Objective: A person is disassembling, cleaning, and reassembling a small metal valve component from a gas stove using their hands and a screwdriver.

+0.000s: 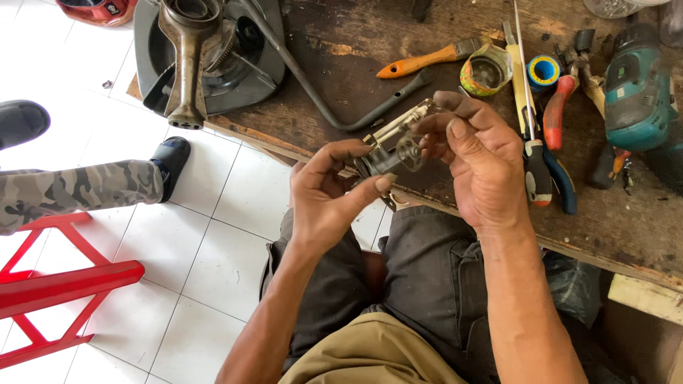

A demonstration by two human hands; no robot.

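Note:
Both of my hands hold a small metal mechanical part point(393, 147) with a round disc and a flat plate, just over the near edge of a worn wooden workbench point(356, 78). My left hand point(329, 195) grips it from below and the left, thumb on its lower side. My right hand point(478, 156) closes its fingertips on the part's right side and top. I sit with my knees in dark trousers under the hands.
On the bench lie a bent metal rod point(313, 92), an orange-handled tool point(420, 62), a tape roll point(543, 71), screwdrivers and pliers point(538, 142), a teal power tool point(640, 85) and an engine casing point(206, 50). Another person's camouflage-trousered leg point(78, 188) and a red stool point(57, 284) are on the left.

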